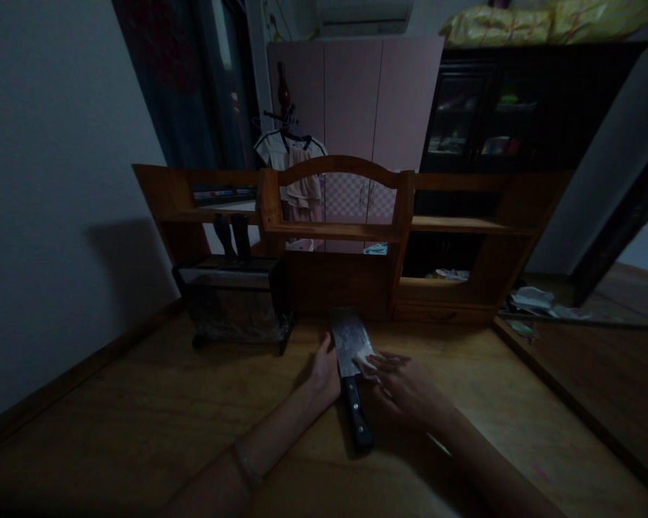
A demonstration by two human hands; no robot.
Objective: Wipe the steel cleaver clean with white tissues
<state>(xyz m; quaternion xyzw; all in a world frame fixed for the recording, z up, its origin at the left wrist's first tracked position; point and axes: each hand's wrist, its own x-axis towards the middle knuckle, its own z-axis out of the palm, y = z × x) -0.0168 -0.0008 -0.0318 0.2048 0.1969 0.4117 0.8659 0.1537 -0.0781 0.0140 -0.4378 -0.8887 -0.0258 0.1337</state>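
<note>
A cleaver with a broad grey blade and a black riveted handle points away from me above the wooden table. My left hand grips the blade's left side near the handle, thumb along the edge and its other fingers hidden beneath. Pressed against the right part of the blade is a white tissue or cloth, pinched under the fingers of my right hand. The cleaver's handle is free of both hands and reaches toward me.
A knife block with two dark handles stands at the left of the table. Behind it rises a wooden shelf unit along the back edge. A wall borders the left side; a raised edge runs along the right.
</note>
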